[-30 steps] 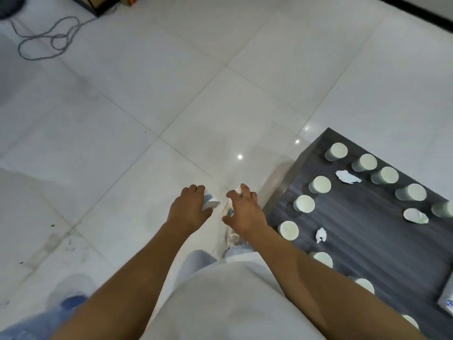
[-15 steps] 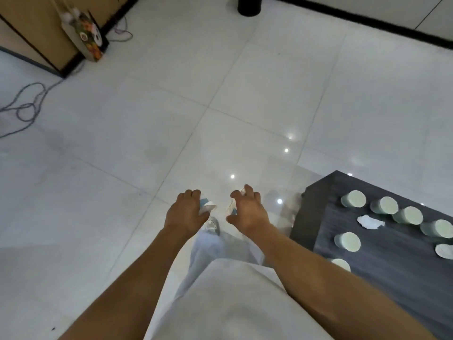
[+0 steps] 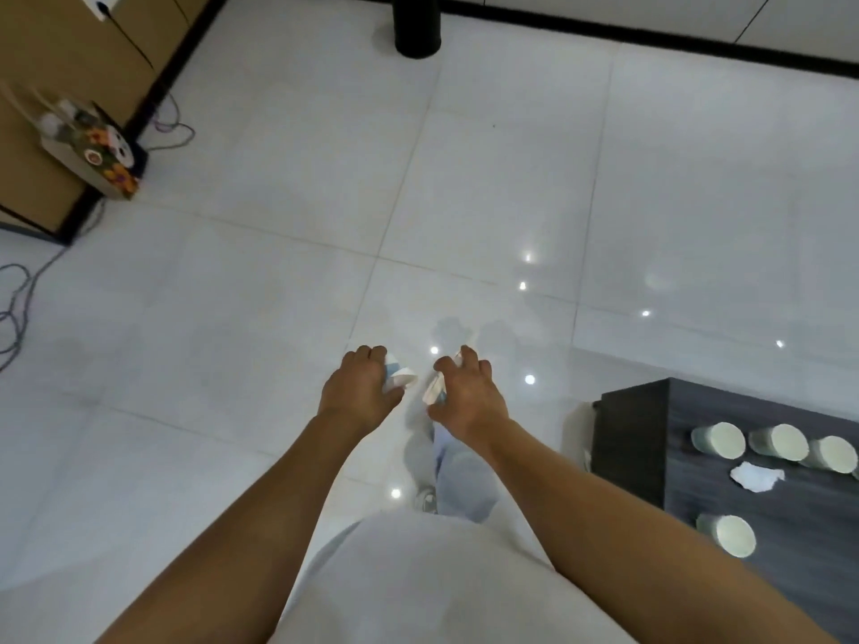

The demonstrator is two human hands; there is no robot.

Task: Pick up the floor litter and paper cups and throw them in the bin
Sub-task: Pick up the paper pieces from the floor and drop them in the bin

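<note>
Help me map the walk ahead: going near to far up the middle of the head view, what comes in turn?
Shoe → left hand and right hand, each gripping litter → bare floor → black bin by the far wall.

Floor (image 3: 288,281): large pale tiles, glossy, smooth, mirroring ceiling lights. Low table (image 3: 697,457): dark wood-grain top, matt. Cups (image 3: 720,441) on table: paper, pale, matt. Scrap (image 3: 755,476) beside cups: crumpled white paper. Bin (image 3: 416,23): black, smooth, slight sheen. Cabinet (image 3: 69,53): brown wood-look panel, matt. Trousers (image 3: 460,481): light cloth.
</note>
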